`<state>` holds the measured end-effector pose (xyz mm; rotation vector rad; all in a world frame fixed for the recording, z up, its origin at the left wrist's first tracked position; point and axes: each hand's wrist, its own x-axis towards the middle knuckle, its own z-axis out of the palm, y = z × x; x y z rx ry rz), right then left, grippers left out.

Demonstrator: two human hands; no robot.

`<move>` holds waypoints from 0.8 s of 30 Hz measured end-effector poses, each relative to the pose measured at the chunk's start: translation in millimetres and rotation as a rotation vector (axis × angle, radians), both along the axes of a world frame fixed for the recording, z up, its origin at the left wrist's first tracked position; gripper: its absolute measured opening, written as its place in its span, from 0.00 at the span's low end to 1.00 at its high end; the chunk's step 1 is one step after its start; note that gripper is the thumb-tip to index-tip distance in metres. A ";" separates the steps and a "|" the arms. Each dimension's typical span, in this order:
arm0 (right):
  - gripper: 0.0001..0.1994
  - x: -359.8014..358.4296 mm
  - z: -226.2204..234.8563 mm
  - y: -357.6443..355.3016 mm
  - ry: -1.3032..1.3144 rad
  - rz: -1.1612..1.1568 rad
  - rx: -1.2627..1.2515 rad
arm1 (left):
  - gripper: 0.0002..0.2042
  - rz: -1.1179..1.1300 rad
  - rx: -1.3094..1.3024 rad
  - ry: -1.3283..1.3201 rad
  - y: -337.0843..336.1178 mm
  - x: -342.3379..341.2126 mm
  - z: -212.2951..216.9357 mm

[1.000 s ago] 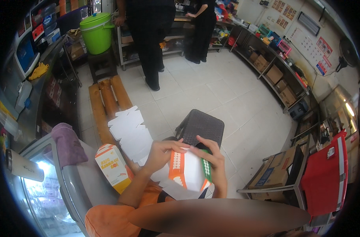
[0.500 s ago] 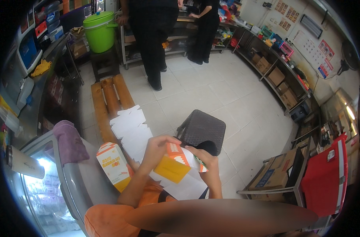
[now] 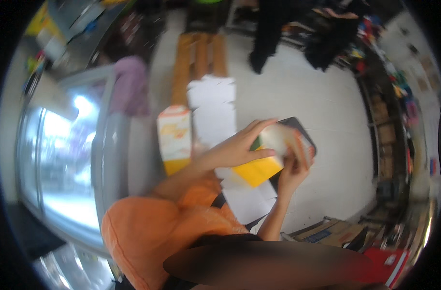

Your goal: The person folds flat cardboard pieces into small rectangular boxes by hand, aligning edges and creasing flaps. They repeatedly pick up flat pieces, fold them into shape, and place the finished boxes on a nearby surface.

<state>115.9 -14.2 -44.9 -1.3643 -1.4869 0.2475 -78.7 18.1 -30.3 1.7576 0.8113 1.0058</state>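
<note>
Both hands meet around a small carton [image 3: 265, 162], yellow at its near-left end and pale toward its far-right end, held above the lap and over a stack of flat white card blanks [image 3: 215, 113]. The picture is blurred by head motion, so fine detail is lost.

The left hand [image 3: 235, 150] lies over the carton's far-left side. Its fingers are spread and stretched out, not clenched; the thumb runs along the top edge of the yellow face, and the long fingers reach up past the carton's far corner. It presses and steadies more than it clamps.

The right hand [image 3: 290, 169] comes up from below and closes on the carton's right end, its fingers curled around the pale part. How tightly they pinch cannot be told through the blur.

The carton's long axis runs from near-left to far-right, tilted, with the yellow end lower and nearer the body. Both hands touch it: the left covers its upper side, the right its far-right end.

Just left of the hands, a finished carton [image 3: 174, 137] of the same kind stands upright on a grey ledge [image 3: 133, 145]. A dark stool [image 3: 302, 133] shows behind the hands on the pale floor [image 3: 326, 96].
</note>
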 end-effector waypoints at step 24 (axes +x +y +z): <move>0.11 -203.9 -148.0 42.8 -0.083 0.869 -0.515 | 0.44 0.235 -1.148 0.479 -50.3 -205.8 -97.8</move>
